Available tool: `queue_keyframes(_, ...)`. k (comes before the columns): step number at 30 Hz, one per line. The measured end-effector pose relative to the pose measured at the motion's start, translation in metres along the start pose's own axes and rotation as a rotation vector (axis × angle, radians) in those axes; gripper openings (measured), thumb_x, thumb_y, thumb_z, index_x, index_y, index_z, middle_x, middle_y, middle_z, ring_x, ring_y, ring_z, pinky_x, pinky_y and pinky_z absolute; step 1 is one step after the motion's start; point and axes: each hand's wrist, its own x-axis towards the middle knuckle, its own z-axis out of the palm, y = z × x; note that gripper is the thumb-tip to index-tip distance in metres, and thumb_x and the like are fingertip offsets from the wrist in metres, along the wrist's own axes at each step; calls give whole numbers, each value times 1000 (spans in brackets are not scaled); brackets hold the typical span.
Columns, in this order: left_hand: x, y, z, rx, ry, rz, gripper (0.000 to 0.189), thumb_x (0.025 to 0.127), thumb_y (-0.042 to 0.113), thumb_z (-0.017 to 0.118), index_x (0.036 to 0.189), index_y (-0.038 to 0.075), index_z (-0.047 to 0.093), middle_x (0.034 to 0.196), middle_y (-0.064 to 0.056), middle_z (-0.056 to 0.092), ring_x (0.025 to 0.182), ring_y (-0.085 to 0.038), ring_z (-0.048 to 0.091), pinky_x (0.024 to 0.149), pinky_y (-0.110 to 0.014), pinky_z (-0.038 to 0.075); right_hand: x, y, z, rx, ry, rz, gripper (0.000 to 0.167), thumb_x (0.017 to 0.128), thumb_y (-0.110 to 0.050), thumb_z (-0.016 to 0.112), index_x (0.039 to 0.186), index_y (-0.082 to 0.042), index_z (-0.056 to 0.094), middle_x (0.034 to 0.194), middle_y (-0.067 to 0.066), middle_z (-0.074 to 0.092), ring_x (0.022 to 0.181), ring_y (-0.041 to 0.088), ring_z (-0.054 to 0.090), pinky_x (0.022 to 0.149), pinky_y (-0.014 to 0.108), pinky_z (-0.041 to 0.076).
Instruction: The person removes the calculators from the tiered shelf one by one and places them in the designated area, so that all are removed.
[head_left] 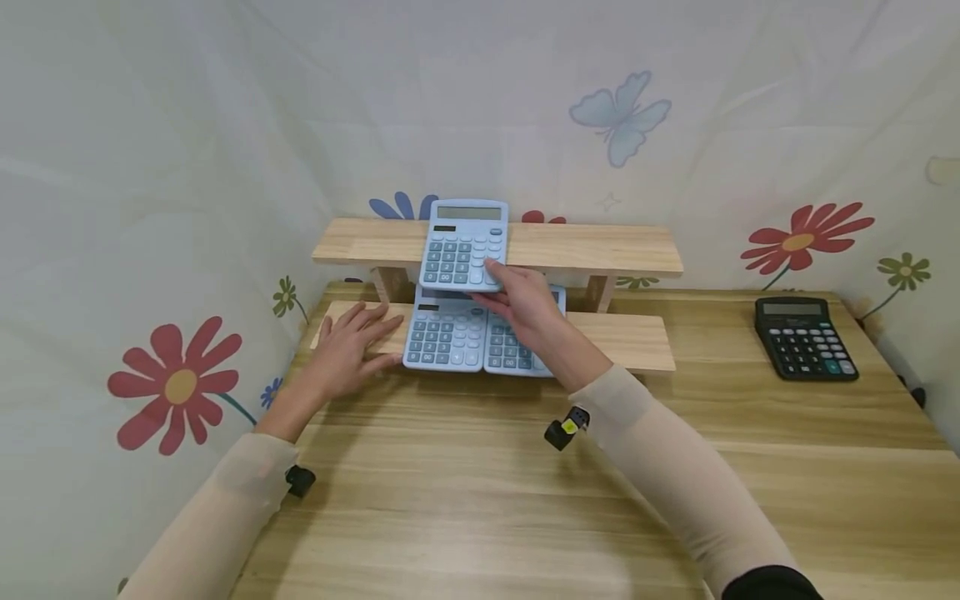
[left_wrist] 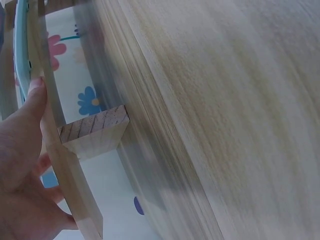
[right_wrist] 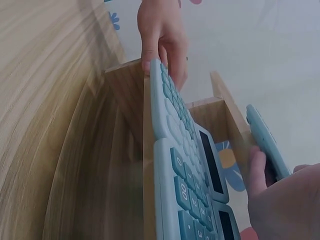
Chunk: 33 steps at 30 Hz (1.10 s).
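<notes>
My right hand (head_left: 527, 307) grips a light blue calculator (head_left: 465, 243) by its lower right corner, thumb on the key side. This calculator is at the upper board (head_left: 600, 247) of a two-step wooden stand; in the right wrist view it tilts beside that board. Two more light blue calculators, a left one (head_left: 442, 337) and a right one (head_left: 512, 357), lie side by side on the lower board (head_left: 633, 340). My right hand partly covers the right one. My left hand (head_left: 348, 346) rests on the lower board's left end, fingers spread, its thumb by the left calculator.
A black calculator (head_left: 804, 340) lies on the wooden table (head_left: 450, 492) to the right of the stand. Behind hangs a pale curtain (head_left: 480, 100) printed with flowers and a butterfly. A wooden support block (left_wrist: 95, 130) shows under the lower board.
</notes>
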Motion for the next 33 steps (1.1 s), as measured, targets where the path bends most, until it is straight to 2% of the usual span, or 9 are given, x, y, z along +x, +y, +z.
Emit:
queue_keyframes(5, 2, -1, 0, 4, -6, -4, 71, 100, 55, 69, 161, 25, 49, 171, -9, 35, 159, -44, 21, 116, -84, 9, 1, -1, 0, -2, -12, -4, 39, 108, -25, 66, 139, -1, 64, 130, 13, 73, 120, 27, 71, 96, 36, 60)
queue_keyframes(11, 1, -3, 2, 10, -3, -8, 72, 100, 55, 69, 161, 24, 49, 170, -10, 36, 158, -45, 21, 116, -84, 9, -3, 0, -1, -79, -48, 0, 39, 106, -23, 69, 140, -5, 65, 130, 11, 73, 119, 25, 72, 96, 36, 60)
queue_keyframes(18, 1, -3, 3, 8, -10, -21, 72, 100, 57, 68, 161, 25, 48, 171, -9, 34, 159, -44, 20, 116, -83, 8, -3, 2, -6, -144, -53, 5, 38, 102, -18, 75, 137, -7, 68, 127, 9, 75, 115, 25, 74, 97, 36, 60)
queue_keyframes(24, 2, -5, 7, 8, -6, -14, 72, 100, 58, 67, 162, 26, 48, 171, -9, 34, 158, -44, 20, 116, -84, 8, -5, 1, -9, -178, -41, 13, 35, 102, -18, 75, 135, -6, 69, 125, 10, 75, 115, 24, 74, 98, 35, 59)
queue_keyframes(33, 4, -3, 5, -1, -7, -8, 72, 100, 57, 68, 161, 25, 49, 171, -9, 34, 159, -44, 18, 116, -84, 7, -7, -2, -14, -186, -70, 5, 37, 103, -15, 72, 138, -5, 66, 129, 10, 74, 119, 24, 72, 104, 37, 56)
